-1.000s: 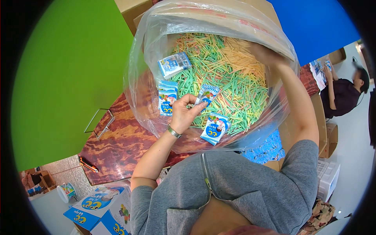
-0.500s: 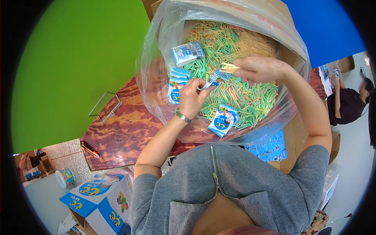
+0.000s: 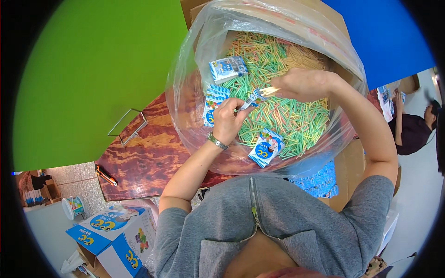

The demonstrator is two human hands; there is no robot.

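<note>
My left hand (image 3: 227, 121), with a metal watch (image 3: 217, 141) on its wrist, pinches a small blue-and-white packet (image 3: 252, 99) over a heap of stick snacks. My right hand (image 3: 303, 85) grips a small bunch of pale sticks (image 3: 270, 91); their tips are at the packet's open end, and I cannot tell how far in they reach. Below lies the heap of green, yellow and pink sticks (image 3: 289, 127) in a large clear plastic bag (image 3: 185, 92). On it rest a packet (image 3: 228, 69) at the upper left, overlapping packets (image 3: 211, 109) beside my left hand, and one packet (image 3: 267, 148) nearer me.
Cardboard (image 3: 340, 28) stands behind the bag. The reddish table (image 3: 148, 162) carries a bent wire frame (image 3: 127, 126) and an orange cutter knife (image 3: 106, 175). Blue-and-white packets (image 3: 320, 180) sit near my body; a printed box (image 3: 111, 236) stands lower left. Another person (image 3: 412, 132) works far right.
My right hand has brought the bunch of sticks up against the open end of the packet. My left hand still pinches the packet. The whole view has shifted slightly.
</note>
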